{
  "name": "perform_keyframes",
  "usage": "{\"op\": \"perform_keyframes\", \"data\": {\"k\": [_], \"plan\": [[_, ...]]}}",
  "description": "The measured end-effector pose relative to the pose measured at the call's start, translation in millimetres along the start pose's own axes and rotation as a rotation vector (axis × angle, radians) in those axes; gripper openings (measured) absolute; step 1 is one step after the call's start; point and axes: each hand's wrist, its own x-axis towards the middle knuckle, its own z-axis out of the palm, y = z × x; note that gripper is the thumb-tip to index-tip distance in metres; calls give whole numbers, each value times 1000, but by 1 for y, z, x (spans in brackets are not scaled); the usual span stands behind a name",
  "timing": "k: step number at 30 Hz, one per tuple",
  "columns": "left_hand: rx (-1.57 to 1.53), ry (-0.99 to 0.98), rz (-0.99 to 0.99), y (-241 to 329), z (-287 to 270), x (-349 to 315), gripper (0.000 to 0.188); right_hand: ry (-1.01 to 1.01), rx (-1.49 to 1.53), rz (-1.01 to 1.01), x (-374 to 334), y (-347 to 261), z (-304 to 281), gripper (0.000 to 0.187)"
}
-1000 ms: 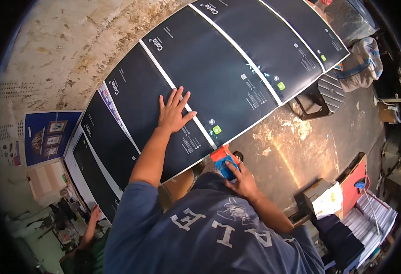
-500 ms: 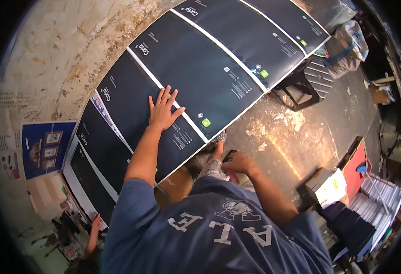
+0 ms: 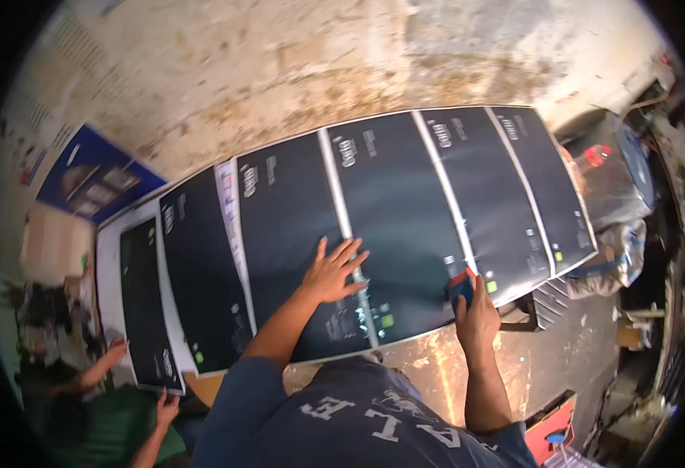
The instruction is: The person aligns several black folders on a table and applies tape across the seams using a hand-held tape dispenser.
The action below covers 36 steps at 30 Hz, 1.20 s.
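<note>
A long printed sheet (image 3: pixel 393 207) covers the table, its dark panels divided by white strips. My left hand (image 3: pixel 332 273) lies flat on it with fingers spread, beside the middle white strip. In my right hand (image 3: pixel 479 318) is a small red and dark-blue object (image 3: pixel 459 285), held over the sheet's near edge toward the right. Fingers and blur partly hide that object, so its exact kind does not show. At the left end, a narrower dark printed strip (image 3: pixel 146 300) lies at an angle on white sheeting.
A co-worker's two hands (image 3: pixel 168 405) are at the near left corner of the narrow strip. A blue poster (image 3: pixel 101 178) leans on the wall at the left. A slatted dark stool (image 3: pixel 551 304) and a bag (image 3: pixel 614 261) stand by the right end; a red board (image 3: pixel 551 427) is lower right.
My right hand has come up from near my thigh to the sheet, now with the red and blue object in it. My view has turned, showing the sheet's right end.
</note>
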Motion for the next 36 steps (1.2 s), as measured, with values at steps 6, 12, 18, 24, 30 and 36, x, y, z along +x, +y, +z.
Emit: {"op": "perform_keyframes", "data": {"k": [6,12,18,24,30,36], "plan": [[-36,45,5,1,5,1,79,166,-62,-223,122,7,56,64],[-15,6,-13,10,0,12,77,118,35,-297,160,35,54,65],[-89,29,-171,45,-18,37,58,547,208,285,201,322,-7,64],[-5,348,-568,159,32,86,62,472,840,1039,203,588,-88,57],[8,213,-1136,263,71,134,73,303,1002,964,210,534,-86,23],[151,131,-1205,277,85,164,74,-12,683,582,206,523,-117,36]]}}
